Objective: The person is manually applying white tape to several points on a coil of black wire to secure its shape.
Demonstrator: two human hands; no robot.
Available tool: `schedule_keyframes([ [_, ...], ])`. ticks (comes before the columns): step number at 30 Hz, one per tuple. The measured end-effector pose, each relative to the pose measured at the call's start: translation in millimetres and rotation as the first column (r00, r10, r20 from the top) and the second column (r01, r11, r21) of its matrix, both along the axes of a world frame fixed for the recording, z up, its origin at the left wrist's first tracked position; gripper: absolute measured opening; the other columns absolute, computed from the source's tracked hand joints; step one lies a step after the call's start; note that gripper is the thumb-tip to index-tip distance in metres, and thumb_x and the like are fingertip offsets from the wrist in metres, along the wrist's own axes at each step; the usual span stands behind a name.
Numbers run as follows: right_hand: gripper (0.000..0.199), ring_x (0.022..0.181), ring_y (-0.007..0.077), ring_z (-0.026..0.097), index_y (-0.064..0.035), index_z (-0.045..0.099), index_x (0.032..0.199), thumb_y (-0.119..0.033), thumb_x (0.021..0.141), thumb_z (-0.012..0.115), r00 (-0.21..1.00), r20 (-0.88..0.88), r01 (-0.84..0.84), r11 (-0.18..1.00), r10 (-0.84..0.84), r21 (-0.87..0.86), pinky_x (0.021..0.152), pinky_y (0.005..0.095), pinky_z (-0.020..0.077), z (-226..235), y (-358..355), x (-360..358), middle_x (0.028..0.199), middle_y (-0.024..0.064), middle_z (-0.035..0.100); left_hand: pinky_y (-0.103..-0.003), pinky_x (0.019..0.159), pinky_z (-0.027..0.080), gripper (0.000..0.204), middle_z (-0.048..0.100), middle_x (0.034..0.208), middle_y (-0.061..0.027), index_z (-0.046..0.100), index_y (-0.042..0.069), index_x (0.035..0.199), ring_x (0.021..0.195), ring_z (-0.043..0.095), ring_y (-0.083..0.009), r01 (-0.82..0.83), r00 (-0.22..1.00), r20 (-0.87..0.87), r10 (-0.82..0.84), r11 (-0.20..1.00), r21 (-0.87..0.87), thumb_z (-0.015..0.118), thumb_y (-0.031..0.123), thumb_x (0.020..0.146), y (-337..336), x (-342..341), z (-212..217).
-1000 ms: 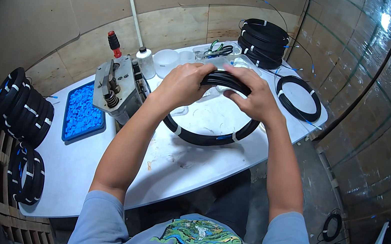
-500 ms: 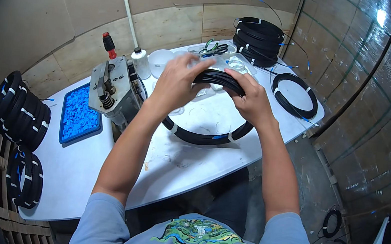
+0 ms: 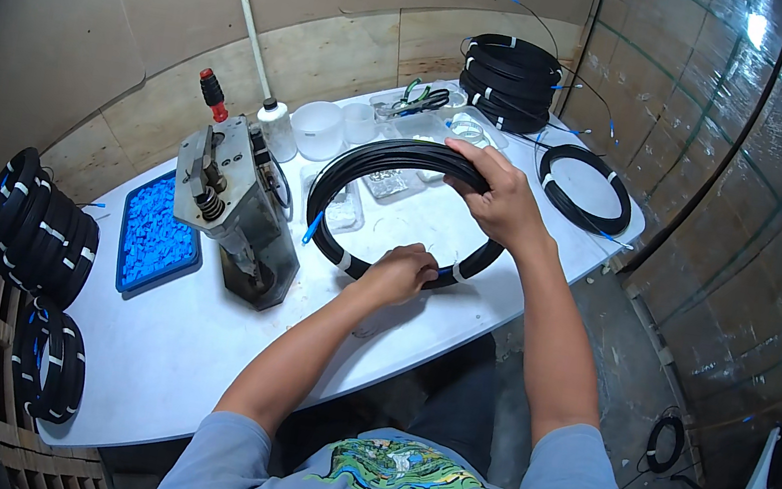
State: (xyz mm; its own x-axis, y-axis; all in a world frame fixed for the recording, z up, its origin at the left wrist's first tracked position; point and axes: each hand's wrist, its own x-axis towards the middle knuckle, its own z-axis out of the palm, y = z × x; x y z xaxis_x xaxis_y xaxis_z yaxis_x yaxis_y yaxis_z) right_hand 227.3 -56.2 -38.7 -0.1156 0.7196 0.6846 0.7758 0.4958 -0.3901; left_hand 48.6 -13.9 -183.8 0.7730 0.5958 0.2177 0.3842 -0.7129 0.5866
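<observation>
A coil of black cable (image 3: 322, 192) is held tilted above the white table in front of me. My right hand (image 3: 504, 198) grips its upper right side, thumb inside the ring and fingers over the top. At the lower rim, my left hand (image 3: 396, 276) has its fingers curled on the coil between two white ties, the left tie (image 3: 345, 261) and the right tie (image 3: 457, 272). Its fingertips are partly hidden. A blue connector (image 3: 311, 229) on a cable end sticks out at the coil's left side.
Left of the coil stands a metal press (image 3: 239, 212), with a blue tray (image 3: 160, 235) of small blue parts beside it. Stacked black coils (image 3: 508, 85) sit at the back; one coil (image 3: 583, 213) lies at the right. More coils (image 3: 40, 227) line the left edge. White tubs (image 3: 318, 130) stand behind.
My left hand has left the coil's top and come down to its lower rim. The right hand keeps its hold on the upper right. The blue connector at the left now shows.
</observation>
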Motion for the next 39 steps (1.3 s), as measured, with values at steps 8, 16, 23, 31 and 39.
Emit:
schedule_keyframes([
  [8,0.053,0.074,0.0256,0.062,-0.0184,0.059,0.132,-0.011,0.083,0.076,1.000,-0.013,-0.022,0.999,0.023,0.025,0.067,0.0357,0.0505,-4,-4,14,0.092,0.0105,0.065,-0.046,0.086,0.049,0.018,0.059,0.104,-0.0180,0.062,-0.001,0.102,0.099,0.060,-0.0381,0.023,0.996,-0.093,-0.010,0.989,0.143,0.056,0.014,0.093,3,-12,-6],
  [16,0.054,0.074,0.0263,0.061,-0.0199,0.058,0.134,-0.011,0.083,0.076,1.000,0.017,0.000,0.999,-0.001,0.043,0.068,0.0359,0.0505,-8,-2,14,0.092,0.0102,0.064,-0.046,0.078,0.051,0.016,0.061,0.094,-0.0206,0.059,-0.002,0.096,0.087,0.062,-0.0402,0.042,0.996,-0.084,-0.033,0.993,0.108,0.059,0.012,0.087,1,-17,-1],
  [23,0.055,0.078,0.0275,0.064,-0.0187,0.059,0.133,-0.010,0.082,0.076,1.000,-0.012,-0.019,0.998,0.020,0.067,0.070,0.0360,0.0518,-6,0,2,0.095,0.0109,0.067,-0.045,0.081,0.051,0.026,0.064,0.098,-0.0238,0.060,-0.002,0.102,0.090,0.063,-0.0404,0.081,0.995,-0.055,-0.080,0.996,0.027,0.062,0.016,0.083,10,-20,0],
  [31,0.052,0.078,0.0312,0.067,-0.0172,0.059,0.130,-0.015,0.082,0.076,0.999,-0.021,-0.046,0.992,0.048,0.115,0.068,0.0387,0.0535,0,2,-13,0.093,0.0127,0.067,-0.041,0.090,0.050,0.044,0.068,0.104,-0.0228,0.060,-0.003,0.118,0.098,0.066,-0.0360,0.057,0.914,0.407,-0.010,0.993,-0.104,0.073,0.020,0.083,-18,52,34],
  [39,0.040,0.091,0.0314,0.070,-0.0044,0.062,0.116,-0.010,0.080,0.077,0.996,-0.087,0.013,0.998,-0.007,0.069,0.077,0.0374,0.0553,-1,1,-14,0.101,0.0168,0.070,-0.045,0.070,0.053,0.018,0.069,0.085,-0.0200,0.062,-0.001,0.099,0.076,0.066,-0.0402,-0.086,0.861,0.506,0.049,0.995,0.051,0.066,0.013,0.088,-37,69,22],
])
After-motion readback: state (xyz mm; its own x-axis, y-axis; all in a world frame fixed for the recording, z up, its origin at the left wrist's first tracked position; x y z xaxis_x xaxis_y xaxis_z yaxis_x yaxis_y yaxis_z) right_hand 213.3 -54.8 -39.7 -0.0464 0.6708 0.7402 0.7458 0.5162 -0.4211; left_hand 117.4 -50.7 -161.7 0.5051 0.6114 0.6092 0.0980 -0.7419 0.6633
